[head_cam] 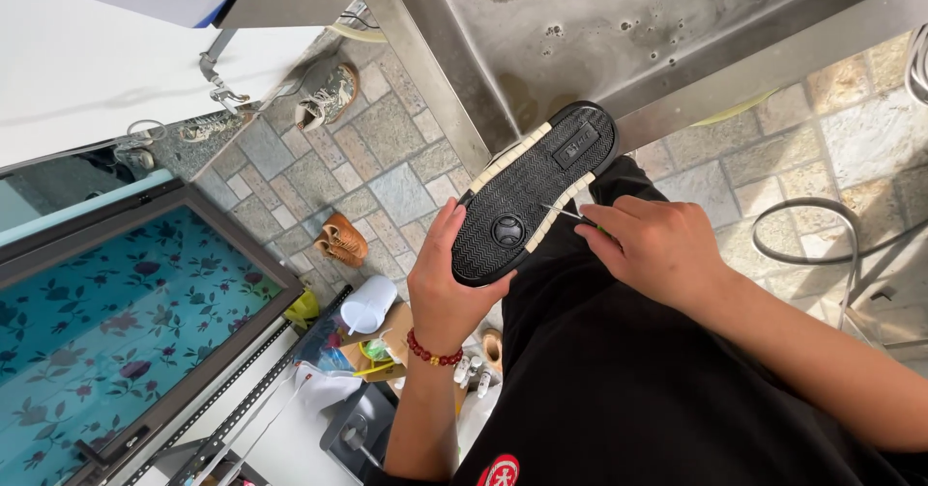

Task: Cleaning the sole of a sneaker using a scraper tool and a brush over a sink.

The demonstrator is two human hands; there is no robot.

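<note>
1. Left hand [440, 273] grips the black sneaker [535, 194] at one end, sole up, above the person's lap.
2. Right hand [650, 244] pinches a thin metal pick [564, 213], tip in the cream side tread.
3. Sole appears mostly clean; work along that edge judged still under way.

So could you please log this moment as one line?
left hand: holds shoe sole up | right hand: thin tool at sole edge
</note>
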